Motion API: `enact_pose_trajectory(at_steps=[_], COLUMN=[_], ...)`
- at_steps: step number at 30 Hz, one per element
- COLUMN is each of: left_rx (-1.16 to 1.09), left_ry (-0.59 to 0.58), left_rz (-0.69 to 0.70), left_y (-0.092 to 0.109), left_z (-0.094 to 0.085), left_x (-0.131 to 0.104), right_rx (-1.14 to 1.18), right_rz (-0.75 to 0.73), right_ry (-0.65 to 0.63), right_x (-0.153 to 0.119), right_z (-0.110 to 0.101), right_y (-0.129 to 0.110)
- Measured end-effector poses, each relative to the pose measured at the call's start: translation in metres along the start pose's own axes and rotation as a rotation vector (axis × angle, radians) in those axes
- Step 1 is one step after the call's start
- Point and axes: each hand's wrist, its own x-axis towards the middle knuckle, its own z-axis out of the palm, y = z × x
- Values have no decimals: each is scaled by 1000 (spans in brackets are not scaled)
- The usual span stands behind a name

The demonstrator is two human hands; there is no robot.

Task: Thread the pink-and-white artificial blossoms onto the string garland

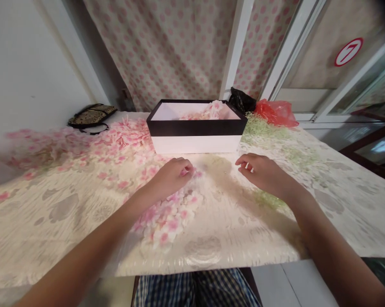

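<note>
My left hand (177, 174) hovers over the pink and white artificial blossoms (166, 217) in front of the box. Its fingers curl toward the thumb, and a bit of pink shows through the gap; whether that is held or lies behind, I cannot tell. To the right, my right hand (259, 172) is raised over the table, its fingers loosely bent and apart, with nothing visible in them. Between and beyond both hands stands an open white box (197, 144) with a black upper band. Pink and white blossoms (208, 112) lie inside it.
More pink blossoms (125, 134) spread left of the box. Green shredded filler (265, 128) lies at its right, near a red plastic bag (277, 113) and a black plastic bag (241, 101). A patterned pouch (91, 115) rests at the back left of the cloth-covered table (230, 251).
</note>
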Motion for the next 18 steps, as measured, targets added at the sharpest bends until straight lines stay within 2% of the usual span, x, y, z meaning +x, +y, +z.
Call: enact_pose_trajectory(at_steps=[3, 5, 12, 15, 18], left_rx=[37, 51, 187, 125, -12], left_ry=[-108, -116, 1, 114, 274], left_rz=[26, 31, 166, 212, 182], left_y=[-1, -2, -10, 1, 21], left_z=[-4, -4, 6, 1, -16], left_x=[-2, -2, 4, 1, -2], right_rx=[-90, -123, -44, 8, 66], right_rz=[2, 18, -96, -122, -157], right_ry=[-97, -95, -47, 22, 157], right_x=[-1, -1, 1, 1, 0], right_z=[2, 4, 9, 7, 3], right_y=[3, 2, -5, -7, -10])
